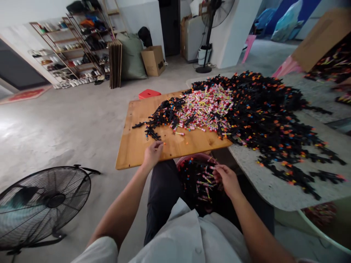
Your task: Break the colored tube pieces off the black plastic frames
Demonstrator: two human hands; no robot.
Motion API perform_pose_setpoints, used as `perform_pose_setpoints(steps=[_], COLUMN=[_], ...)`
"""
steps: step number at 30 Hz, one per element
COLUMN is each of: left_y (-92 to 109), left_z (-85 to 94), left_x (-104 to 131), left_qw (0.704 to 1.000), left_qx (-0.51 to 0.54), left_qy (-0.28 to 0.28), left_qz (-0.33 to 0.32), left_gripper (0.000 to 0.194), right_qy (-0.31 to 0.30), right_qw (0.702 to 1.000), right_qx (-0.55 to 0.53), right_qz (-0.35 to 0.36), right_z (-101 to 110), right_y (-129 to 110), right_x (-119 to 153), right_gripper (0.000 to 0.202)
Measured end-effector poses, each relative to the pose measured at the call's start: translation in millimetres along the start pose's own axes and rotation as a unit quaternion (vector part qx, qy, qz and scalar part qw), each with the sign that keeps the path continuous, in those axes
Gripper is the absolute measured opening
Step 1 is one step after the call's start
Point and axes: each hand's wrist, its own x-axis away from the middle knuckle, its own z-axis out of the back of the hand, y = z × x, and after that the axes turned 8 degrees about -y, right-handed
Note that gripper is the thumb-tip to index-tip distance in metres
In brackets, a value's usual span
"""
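My left hand [153, 155] is closed in a pinch at the front edge of the wooden board [128, 146]. A tiny orange bit shows by its fingertips; whether anything is held there I cannot make out. Over a tub [183, 160], my right hand [228, 179] pinches what looks like a small pink-and-white tube [212, 167]. Black toy guns and similar tubes fill that tub between my knees. On the board lies a heap of small pink-and-white tubes [205, 106], flanked by small black toy guns [168, 109] with orange and blue tips.
A big pile of black toy guns [263, 109] covers much of the grey tabletop [255, 171] at right. Below it stands a pale green tub [309, 224]. A floor fan [56, 200] is at left, and a red stool [149, 94] stands behind the board.
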Motion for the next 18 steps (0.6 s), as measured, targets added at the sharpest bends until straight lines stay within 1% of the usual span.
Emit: perform_pose_setpoints(steps=[1,2,3,4,5,7,8,9,11,14,15,16,17,18], left_y=[-10,-19,-27,-34,-40,-49,-51,-53,-54,-51,-50,-49,-47,-46], left_z=[10.3,18.8,25.4,30.3,33.6,37.2,38.3,39.3,42.1,48.2,50.1,51.6,52.3,52.1], left_x=[-9,-18,-26,-34,-41,-57,-65,-74,-89,-107,-111,-113,-113,-112], left_qw=[0.998,0.992,0.983,0.970,0.955,0.919,0.900,0.883,0.855,0.831,0.827,0.825,0.829,0.838], left_qx=[-0.059,-0.118,-0.176,-0.230,-0.276,-0.345,-0.368,-0.385,-0.407,-0.419,-0.419,-0.415,-0.404,-0.385], left_qy=[0.031,0.050,0.049,0.031,-0.001,-0.086,-0.125,-0.154,-0.196,-0.225,-0.229,-0.228,-0.222,-0.210], left_qz=[0.004,-0.007,-0.034,-0.067,-0.104,-0.172,-0.199,-0.221,-0.256,-0.287,-0.297,-0.307,-0.317,-0.324], left_gripper=[0.025,0.029,0.035,0.041,0.046,0.051,0.051,0.050,0.047,0.039,0.036,0.034,0.031,0.030], right_qy=[0.006,0.011,0.015,0.014,0.011,-0.002,-0.012,-0.025,-0.057,-0.102,-0.116,-0.131,-0.151,-0.174], right_qw=[1.000,0.998,0.993,0.983,0.965,0.912,0.887,0.870,0.854,0.824,0.804,0.777,0.743,0.707], right_qx=[0.030,0.067,0.115,0.183,0.263,0.410,0.460,0.492,0.517,0.557,0.582,0.614,0.649,0.683], right_qz=[-0.001,-0.001,0.003,0.009,0.016,0.026,0.023,0.017,0.000,-0.020,-0.031,-0.044,-0.054,-0.057], right_z=[4,6,6,5,4,1,-1,-2,-2,1,1,0,-4,-11], right_y=[8,16,22,26,29,31,31,29,25,11,4,-5,-16,-28], right_x=[-4,-9,-15,-21,-29,-44,-51,-58,-69,-76,-76,-74,-70,-66], right_gripper=[0.041,0.042,0.042,0.040,0.038,0.033,0.031,0.030,0.027,0.025,0.027,0.029,0.030,0.030])
